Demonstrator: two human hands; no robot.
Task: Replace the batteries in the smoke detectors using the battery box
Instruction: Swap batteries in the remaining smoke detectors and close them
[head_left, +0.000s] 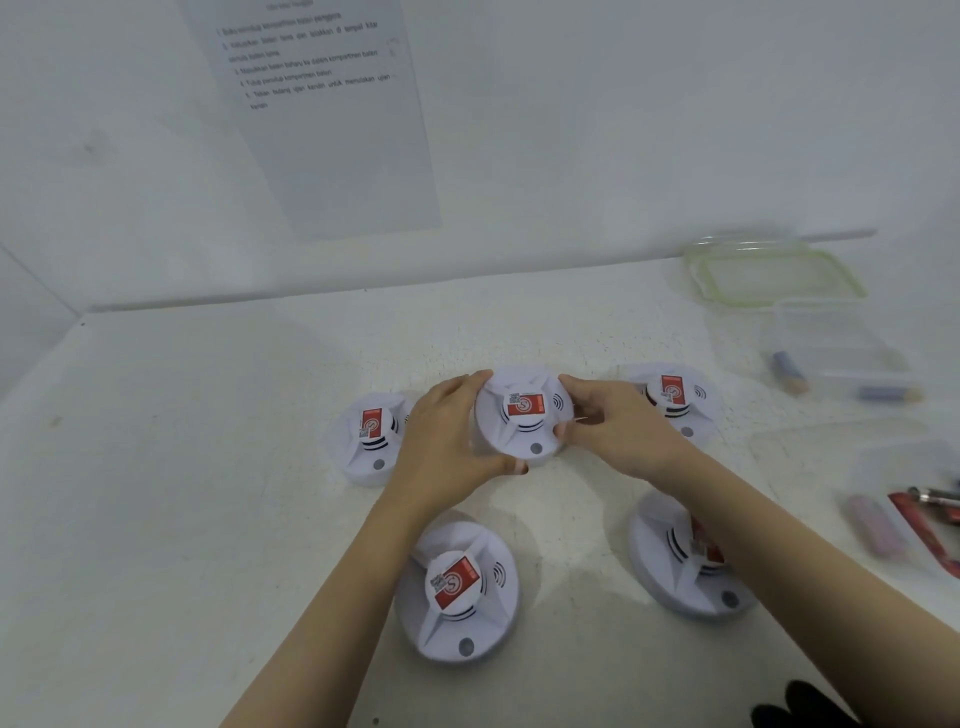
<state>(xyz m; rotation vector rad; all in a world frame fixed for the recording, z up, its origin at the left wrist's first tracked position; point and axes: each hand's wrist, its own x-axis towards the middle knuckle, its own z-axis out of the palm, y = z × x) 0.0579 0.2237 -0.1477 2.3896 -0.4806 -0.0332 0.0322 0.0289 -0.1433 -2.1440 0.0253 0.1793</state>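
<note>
Both hands grip the middle smoke detector (522, 415) on the desk (208, 467): left hand (447, 431) cupping its left rim, right hand (610, 421) pinching its right. Opening it looks the step in hand; next, twist off the base. Battery box (841, 358) sits far right.

Five smoke detectors and an open battery box

Five round white smoke detectors, each bearing a red label, lie face up on the counter (208, 441). The middle back detector (522, 415) is clasped at its rim on both sides. Others sit back left (371, 439), back right (675, 397), front left (460, 590) and front right (680, 561). The clear battery box (831, 358) stands far right, lidless, holding blurred batteries (789, 371)
</note>
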